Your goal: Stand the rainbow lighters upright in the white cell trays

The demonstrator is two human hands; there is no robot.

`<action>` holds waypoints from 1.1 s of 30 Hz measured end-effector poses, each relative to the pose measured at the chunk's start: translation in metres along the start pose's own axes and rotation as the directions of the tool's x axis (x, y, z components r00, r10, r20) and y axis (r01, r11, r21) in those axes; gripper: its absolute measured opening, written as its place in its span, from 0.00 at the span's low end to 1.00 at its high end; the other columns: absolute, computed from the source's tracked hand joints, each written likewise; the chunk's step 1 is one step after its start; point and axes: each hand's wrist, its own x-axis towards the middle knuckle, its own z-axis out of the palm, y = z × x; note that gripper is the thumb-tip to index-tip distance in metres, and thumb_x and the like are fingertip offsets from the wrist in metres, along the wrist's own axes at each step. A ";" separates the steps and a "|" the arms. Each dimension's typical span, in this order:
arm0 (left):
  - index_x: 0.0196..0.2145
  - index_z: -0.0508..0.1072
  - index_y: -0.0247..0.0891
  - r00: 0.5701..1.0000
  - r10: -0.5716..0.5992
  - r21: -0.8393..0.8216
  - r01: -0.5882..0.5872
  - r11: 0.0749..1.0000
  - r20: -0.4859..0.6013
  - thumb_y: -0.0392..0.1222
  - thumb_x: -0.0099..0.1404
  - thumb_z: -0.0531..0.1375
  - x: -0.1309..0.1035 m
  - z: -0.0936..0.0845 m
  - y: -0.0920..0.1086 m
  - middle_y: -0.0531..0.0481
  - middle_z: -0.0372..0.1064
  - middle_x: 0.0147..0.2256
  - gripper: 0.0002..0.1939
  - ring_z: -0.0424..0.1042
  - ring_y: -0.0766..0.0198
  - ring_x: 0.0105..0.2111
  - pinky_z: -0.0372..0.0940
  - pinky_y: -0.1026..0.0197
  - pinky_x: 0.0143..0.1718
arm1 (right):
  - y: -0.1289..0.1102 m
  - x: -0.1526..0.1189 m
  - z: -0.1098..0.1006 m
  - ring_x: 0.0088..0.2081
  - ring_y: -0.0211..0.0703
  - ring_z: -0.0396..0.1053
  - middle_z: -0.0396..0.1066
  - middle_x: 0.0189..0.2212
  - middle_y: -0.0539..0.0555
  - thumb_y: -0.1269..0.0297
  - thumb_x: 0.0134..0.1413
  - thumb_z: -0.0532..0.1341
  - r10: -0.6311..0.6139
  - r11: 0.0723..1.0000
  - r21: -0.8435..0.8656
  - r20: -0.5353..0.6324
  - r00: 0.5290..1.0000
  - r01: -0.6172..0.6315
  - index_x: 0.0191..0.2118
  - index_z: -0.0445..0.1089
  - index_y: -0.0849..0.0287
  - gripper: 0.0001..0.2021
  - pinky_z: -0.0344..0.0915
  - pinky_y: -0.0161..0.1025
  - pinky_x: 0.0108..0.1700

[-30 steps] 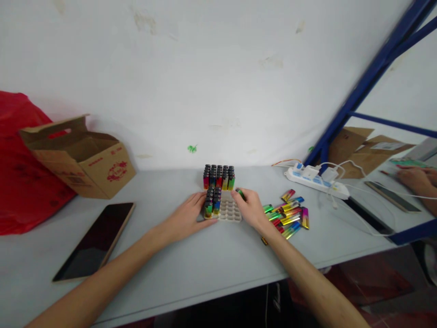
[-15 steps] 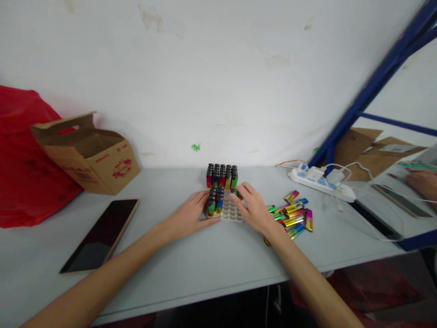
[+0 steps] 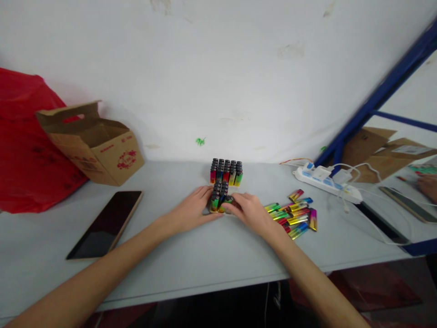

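Two rows of upright lighters (image 3: 218, 191) with black tops stand in a pale tray with holes (image 3: 233, 189). My left hand (image 3: 193, 209) curls around the tray's left side, its thumb along the front edge. In my right hand (image 3: 248, 210), a lighter (image 3: 229, 199) with a black top is pinched between thumb and fingers, at the tray's front, beside the second row. That hand hides most of the tray's right part. Behind stands a full block of colourful lighters (image 3: 226, 172). Loose shiny lighters (image 3: 293, 214) lie in a pile to the right of my right hand.
At left are a tablet (image 3: 105, 225), an open cardboard box (image 3: 109, 155) and a red bag (image 3: 30, 141). A white power strip (image 3: 327, 184) with cables lies at right, near a dark phone-like device (image 3: 380, 223) and a blue frame (image 3: 362, 109). Another person's hand (image 3: 428, 184) shows at far right.
My right hand, with the lighter, has moved from the far end of the tray to its front, beside the second row. My left hand stays at the tray; the view has shifted slightly.
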 end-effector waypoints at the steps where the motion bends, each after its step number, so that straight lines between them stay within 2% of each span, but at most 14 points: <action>1: 0.77 0.80 0.44 1.000 0.000 0.002 0.000 1.000 0.000 0.66 0.85 0.74 0.000 0.000 -0.001 0.33 0.81 0.76 0.35 0.78 0.31 0.79 0.71 0.29 0.86 | -0.001 0.002 0.001 0.37 0.51 0.80 0.83 0.34 0.54 0.48 0.90 0.71 -0.014 0.998 -0.064 -0.004 1.000 0.014 0.38 0.72 0.50 0.22 0.73 0.44 0.46; 3: 0.77 0.80 0.44 1.000 -0.004 0.006 0.004 1.000 -0.003 0.66 0.84 0.74 0.000 0.001 -0.002 0.33 0.82 0.75 0.35 0.79 0.31 0.77 0.73 0.30 0.85 | -0.006 0.006 0.000 0.40 0.53 0.83 0.86 0.38 0.56 0.51 0.90 0.73 -0.027 0.986 -0.166 0.012 1.000 0.029 0.43 0.77 0.52 0.17 0.74 0.44 0.49; 5: 0.76 0.80 0.44 1.000 -0.010 0.010 0.010 1.000 -0.011 0.66 0.84 0.75 -0.001 0.002 -0.005 0.33 0.82 0.74 0.35 0.80 0.31 0.76 0.74 0.30 0.84 | -0.010 0.008 -0.004 0.42 0.54 0.85 0.88 0.41 0.59 0.52 0.91 0.71 -0.023 0.973 -0.227 0.076 0.997 0.039 0.48 0.80 0.54 0.14 0.75 0.44 0.49; 9: 0.76 0.81 0.45 0.999 -0.008 0.024 0.009 1.000 -0.031 0.70 0.83 0.75 -0.002 0.003 -0.010 0.34 0.83 0.75 0.37 0.80 0.30 0.77 0.74 0.30 0.84 | -0.020 0.010 -0.016 0.45 0.57 0.88 0.91 0.46 0.62 0.50 0.93 0.69 0.022 0.947 -0.316 0.224 0.974 0.051 0.56 0.83 0.57 0.15 0.76 0.44 0.50; 12: 0.77 0.80 0.46 1.000 0.011 0.036 -0.010 0.999 -0.017 0.73 0.85 0.71 -0.003 0.002 -0.014 0.34 0.83 0.75 0.38 0.80 0.31 0.78 0.73 0.30 0.85 | -0.027 0.013 -0.016 0.45 0.59 0.89 0.92 0.45 0.62 0.50 0.93 0.69 0.088 0.932 -0.363 0.231 0.969 0.001 0.60 0.84 0.57 0.15 0.76 0.45 0.50; 14: 0.77 0.80 0.47 1.000 0.019 0.040 -0.019 0.999 -0.018 0.74 0.85 0.70 -0.004 0.001 -0.016 0.34 0.82 0.77 0.37 0.80 0.30 0.78 0.73 0.29 0.85 | -0.029 0.017 -0.013 0.44 0.58 0.89 0.91 0.44 0.61 0.48 0.92 0.70 0.102 0.935 -0.355 0.205 0.973 -0.023 0.58 0.86 0.56 0.16 0.75 0.45 0.49; 18: 0.79 0.80 0.47 1.000 -0.001 0.049 0.002 0.999 -0.028 0.74 0.85 0.69 -0.003 -0.001 -0.017 0.34 0.82 0.77 0.39 0.80 0.29 0.78 0.74 0.27 0.85 | -0.016 0.016 -0.013 0.41 0.52 0.85 0.88 0.39 0.56 0.42 0.90 0.71 0.045 0.977 -0.213 0.173 0.984 -0.008 0.44 0.84 0.54 0.23 0.73 0.42 0.46; 21: 0.79 0.80 0.45 1.000 -0.014 0.046 0.015 0.999 -0.027 0.76 0.85 0.69 -0.003 -0.001 -0.015 0.33 0.82 0.77 0.41 0.81 0.29 0.78 0.74 0.27 0.85 | 0.006 -0.007 -0.033 0.45 0.52 0.84 0.87 0.41 0.56 0.44 0.93 0.67 -0.003 0.992 -0.127 -0.008 1.000 0.002 0.45 0.85 0.54 0.23 0.78 0.45 0.54; 23: 0.79 0.80 0.43 0.999 -0.026 0.048 0.027 0.998 -0.023 0.78 0.85 0.68 -0.003 -0.001 -0.014 0.32 0.81 0.78 0.43 0.80 0.28 0.79 0.73 0.28 0.86 | 0.024 -0.036 -0.053 0.58 0.58 0.85 0.89 0.53 0.62 0.46 0.95 0.64 0.010 0.984 -0.176 -0.171 0.985 -0.040 0.55 0.87 0.54 0.20 0.79 0.54 0.68; 24: 0.78 0.81 0.42 0.999 -0.034 0.052 0.035 0.998 -0.022 0.78 0.85 0.67 -0.002 0.000 -0.014 0.32 0.81 0.78 0.44 0.80 0.28 0.79 0.72 0.29 0.87 | 0.034 -0.053 -0.063 0.65 0.62 0.84 0.88 0.61 0.66 0.45 0.94 0.64 0.021 0.971 -0.230 -0.217 0.976 -0.072 0.61 0.87 0.53 0.20 0.78 0.59 0.74; 26: 0.78 0.81 0.41 0.999 -0.048 0.061 0.049 0.997 -0.019 0.80 0.84 0.66 -0.002 0.000 -0.014 0.31 0.81 0.78 0.45 0.79 0.28 0.79 0.71 0.29 0.87 | 0.051 -0.088 -0.079 0.80 0.72 0.74 0.78 0.79 0.70 0.41 0.91 0.66 0.088 0.917 -0.360 -0.241 0.966 -0.174 0.73 0.86 0.50 0.24 0.72 0.70 0.83; 28: 0.78 0.82 0.41 0.998 -0.055 0.068 0.056 0.996 -0.021 0.81 0.84 0.66 -0.002 0.002 -0.016 0.31 0.80 0.79 0.46 0.79 0.28 0.79 0.71 0.29 0.87 | 0.065 -0.117 -0.086 0.90 0.82 0.60 0.65 0.90 0.68 0.36 0.86 0.69 0.218 0.832 -0.463 -0.232 0.948 -0.305 0.82 0.82 0.46 0.32 0.63 0.82 0.87; 30: 0.78 0.82 0.42 0.998 -0.057 0.076 0.059 0.995 -0.025 0.83 0.83 0.65 -0.002 0.003 -0.017 0.32 0.80 0.79 0.47 0.80 0.28 0.79 0.71 0.30 0.87 | 0.076 -0.135 -0.085 0.92 0.86 0.55 0.62 0.92 0.63 0.35 0.87 0.66 0.355 0.757 -0.512 -0.198 0.914 -0.405 0.85 0.80 0.40 0.33 0.59 0.89 0.87; 33: 0.78 0.81 0.43 0.998 -0.055 0.094 0.058 0.994 -0.036 0.84 0.83 0.64 -0.001 0.005 -0.020 0.34 0.81 0.78 0.48 0.80 0.30 0.79 0.72 0.33 0.87 | 0.085 -0.136 -0.077 0.93 0.82 0.56 0.65 0.92 0.60 0.35 0.90 0.61 0.449 0.722 -0.531 -0.127 0.885 -0.442 0.86 0.79 0.37 0.32 0.56 0.88 0.89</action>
